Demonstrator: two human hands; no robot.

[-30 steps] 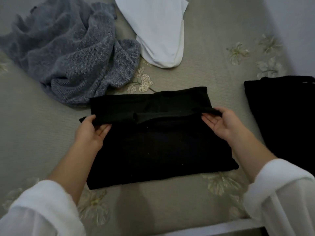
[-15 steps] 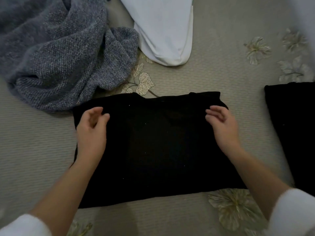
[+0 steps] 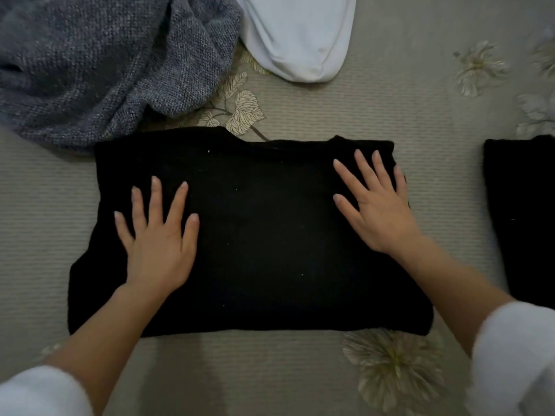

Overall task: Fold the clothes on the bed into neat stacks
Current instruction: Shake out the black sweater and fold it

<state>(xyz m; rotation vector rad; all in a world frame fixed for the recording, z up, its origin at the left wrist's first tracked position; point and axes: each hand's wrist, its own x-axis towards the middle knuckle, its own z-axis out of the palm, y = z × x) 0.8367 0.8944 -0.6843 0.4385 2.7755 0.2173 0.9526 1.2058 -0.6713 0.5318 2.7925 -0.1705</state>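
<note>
Two white sleeves fill the bottom corners of the frame, the left sleeve [image 3: 39, 391] at lower left and the right sleeve [image 3: 516, 355] at lower right, blurred. Bare forearms run up from them toward the middle of the picture.

Just beyond, a folded black garment [image 3: 255, 241] lies flat in the centre of the frame on a beige bedspread [image 3: 270, 379] printed with pale flowers. The garment forms a rough rectangle, its nearer edge toward the bottom of the frame and a neckline edge along its far side.

Both hands lie palm down on this garment. The left hand [image 3: 156, 247] rests on its left part, fingers straight and spread wide, gripping nothing. The right hand [image 3: 378, 211] rests on its right part, nearer the far right corner, fingers also straight and fanned apart, with the outermost finger close to the garment's right edge.

At the right edge of the frame, level with the hands and apart from the centre garment, lies a second black garment [image 3: 522, 211], only partly in view.

Farther off, in the upper left of the frame, a grey knitted sweater [image 3: 99, 61] sits in a loose, crumpled heap, its nearest fold just beside the black garment's far left corner. At the top centre, a white garment [image 3: 300, 34] lies smooth, with a rounded end pointing toward the viewer, touching the sweater's right side.
</note>
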